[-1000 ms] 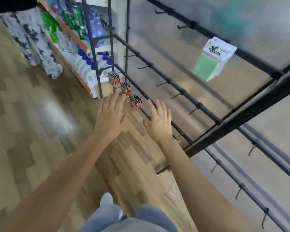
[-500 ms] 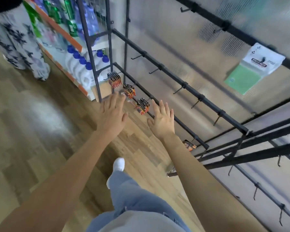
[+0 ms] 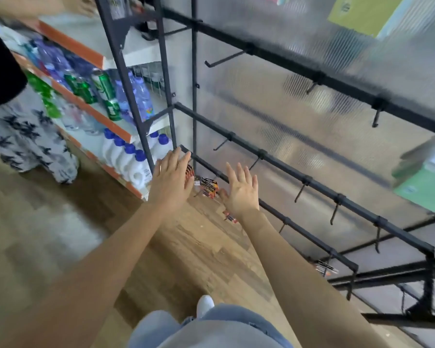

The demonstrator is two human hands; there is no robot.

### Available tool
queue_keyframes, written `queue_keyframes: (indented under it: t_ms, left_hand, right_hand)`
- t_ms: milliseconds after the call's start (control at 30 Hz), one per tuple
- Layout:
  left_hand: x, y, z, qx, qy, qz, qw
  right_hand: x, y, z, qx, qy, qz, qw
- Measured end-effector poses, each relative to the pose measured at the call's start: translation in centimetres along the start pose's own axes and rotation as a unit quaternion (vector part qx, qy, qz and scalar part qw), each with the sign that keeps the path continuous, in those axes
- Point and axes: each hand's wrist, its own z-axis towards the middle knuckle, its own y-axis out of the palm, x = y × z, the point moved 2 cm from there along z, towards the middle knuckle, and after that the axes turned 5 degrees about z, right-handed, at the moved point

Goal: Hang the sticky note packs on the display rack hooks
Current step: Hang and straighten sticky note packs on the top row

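Blue denim legs [image 3: 204, 330] and a rounded white shoe [image 3: 205, 303] are seen nearest, over a wood-plank floor [image 3: 48, 234]. Both bare forearms are stretched forward. The left hand [image 3: 170, 183] is released, fingers straight and spread, nothing grasped. The right hand [image 3: 242, 192] is likewise released, flat, fingers fanned. Small orange-black carded packs [image 3: 209, 187] are hung on the lowest rail between the hands. The display rack [image 3: 309, 182] is built of thin black metal bars with short angled hooks [image 3: 224, 58]. One sticky note pack [image 3: 427, 189], a green block under a white card, is seen at the right edge below an upper rail, well apart from both hands; its hook is blurred. A ribbed translucent panel [image 3: 261, 109] is set behind. Plastic bottles [image 3: 141, 99] are shelved far left.
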Motion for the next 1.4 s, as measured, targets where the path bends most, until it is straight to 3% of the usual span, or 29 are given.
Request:
queue_keyframes:
  t_ms: [200,367,533,700,867,1133,1400]
  left_hand:
    - [-1.6,0.4,5.7,-0.005,0.102,-0.009,0.995]
    - [-2.9,-3.0,10.6,0.019,0.238,-0.053,0.97]
    - [-2.2,-9.1,14.8,0.105,0.333,-0.142,0.926]
    - [-0.5,-15.0,16.8,0.226,0.417,-0.207,0.856]
    - [2.1,-19.4,21.1,0.238,0.415,-0.193,0.857]
    - [6.1,-23.9,26.3,0.287,0.374,-0.179,0.864]
    - [8.5,-25.2,28.7,0.317,0.37,-0.194,0.852]
  right_hand:
    - [-1.1,-0.6,2.9,0.067,0.084,0.018,0.994]
    - [-3.6,-3.6,4.9,0.186,0.167,0.067,0.966]
    - [-6.7,-8.7,6.2,0.301,0.193,0.064,0.932]
    - [-7.5,-14.9,5.7,0.384,0.202,0.038,0.9]
    - [-6.4,-20.5,4.6,0.437,0.225,0.007,0.871]
    - [-2.7,-27.5,4.4,0.454,0.276,-0.029,0.847]
    - [-0.1,-32.4,5.9,0.489,0.224,-0.069,0.84]
